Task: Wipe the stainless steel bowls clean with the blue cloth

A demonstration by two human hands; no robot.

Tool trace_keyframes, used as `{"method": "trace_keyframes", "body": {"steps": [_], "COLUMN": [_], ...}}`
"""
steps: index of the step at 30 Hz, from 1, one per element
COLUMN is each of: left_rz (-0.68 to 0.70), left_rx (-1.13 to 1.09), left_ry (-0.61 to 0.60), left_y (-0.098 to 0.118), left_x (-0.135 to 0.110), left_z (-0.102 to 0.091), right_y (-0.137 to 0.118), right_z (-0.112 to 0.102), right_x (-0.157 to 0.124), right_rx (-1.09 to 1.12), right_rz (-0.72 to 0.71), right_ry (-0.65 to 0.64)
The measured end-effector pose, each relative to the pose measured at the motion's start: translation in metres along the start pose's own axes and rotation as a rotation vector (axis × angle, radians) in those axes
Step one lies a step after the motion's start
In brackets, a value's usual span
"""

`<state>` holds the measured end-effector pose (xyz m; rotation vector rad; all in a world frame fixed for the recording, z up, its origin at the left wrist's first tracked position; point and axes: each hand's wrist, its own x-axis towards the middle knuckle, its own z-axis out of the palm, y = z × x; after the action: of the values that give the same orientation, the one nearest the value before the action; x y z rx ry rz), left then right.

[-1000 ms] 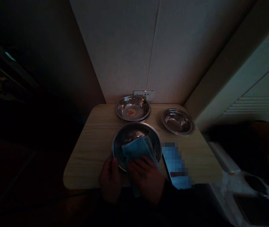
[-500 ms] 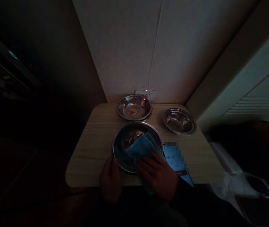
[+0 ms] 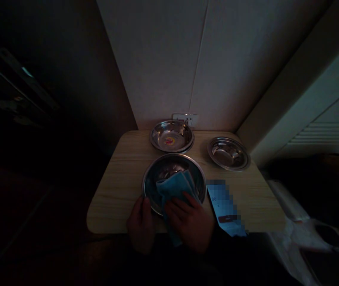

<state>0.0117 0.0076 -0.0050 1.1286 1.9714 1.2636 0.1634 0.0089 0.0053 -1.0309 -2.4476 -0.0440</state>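
A shiny metal bowl point(image 3: 154, 170) rests at the front middle of a small wooden table point(image 3: 112, 186). My left hand point(image 3: 141, 226) pinches its rim at the lower left, thumb and fingers closed. Under my right hand point(image 3: 190, 222) a blue cloth point(image 3: 175, 186) is pressed against the inside of the bowl, and its tail hangs over the table's front edge. The fingers of that hand lie bent over the cloth. The cloth hides much of the bowl's bottom.
Behind the bowl stand stacked metal basins point(image 3: 172, 135), the top one bearing a yellow and red sticker. More stacked metal bowls point(image 3: 228, 154) sit at the back right. A lit phone point(image 3: 224, 210) lies right of my right hand. A wall socket point(image 3: 185, 119) is behind the table.
My right hand and the cloth have shifted a little left inside the bowl. My left hand keeps its hold on the rim. The whole view has shifted slightly.
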Motion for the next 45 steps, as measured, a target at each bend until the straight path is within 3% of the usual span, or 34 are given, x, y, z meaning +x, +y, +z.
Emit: {"method": "trace_keyframes", "body": {"steps": [5,13,22,29,35,42,45], "left_rz": [0.028,0.059,0.028,-0.025,-0.045,0.063,0.074], "left_rx": [-0.038,0.041,-0.026,-0.061,-0.044,-0.049,-0.005], "left_ry": [-0.038,-0.044,-0.042,-0.179,-0.14,-0.094,-0.087], "left_y": [0.004,0.01,0.018,0.009,0.011,0.013,0.014], "left_x": [-0.002,0.002,0.008,-0.012,-0.011,-0.004,-0.008], "left_z": [0.004,-0.002,-0.001,0.001,0.0,-0.008,-0.006], "right_y": [0.02,-0.02,-0.005,-0.008,-0.017,0.014,0.019], "right_z": [-0.017,0.018,0.001,0.005,0.009,-0.01,-0.011], "right_x": [-0.021,0.011,-0.012,0.002,0.006,-0.023,-0.026], "right_rx": [-0.083,0.001,-0.039,-0.008,0.018,-0.019,-0.027], "right_rz": [-0.089,0.077,-0.023,0.005,0.049,-0.105,-0.088], "right_ry": [-0.065,0.133,0.091,0.123,0.152,0.059,0.043]}}
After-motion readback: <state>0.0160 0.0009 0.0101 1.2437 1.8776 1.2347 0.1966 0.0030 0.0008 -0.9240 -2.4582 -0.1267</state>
